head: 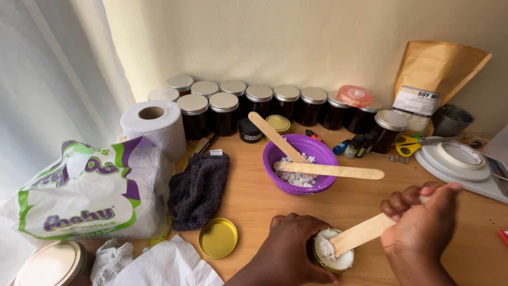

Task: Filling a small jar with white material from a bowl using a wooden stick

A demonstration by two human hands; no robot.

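Left hand (288, 241) fingers wrapped small jar (332, 258), steadying; right hand (423, 225) fingers clenched wooden stick (362, 233), tip in white wax. Best pressed slowly, jar flat on counter (254, 196).

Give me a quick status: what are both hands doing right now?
Left hand grips small tin of white wax. Right hand holds wooden stick, tip in the wax. Purple bowl behind, gold lid left; neither in the way.

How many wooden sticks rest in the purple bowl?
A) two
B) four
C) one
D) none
A: two wooden sticks lie in the purple bowl, one leaning on the back rim, one across the top; a third is in the right hand, over the small tin.
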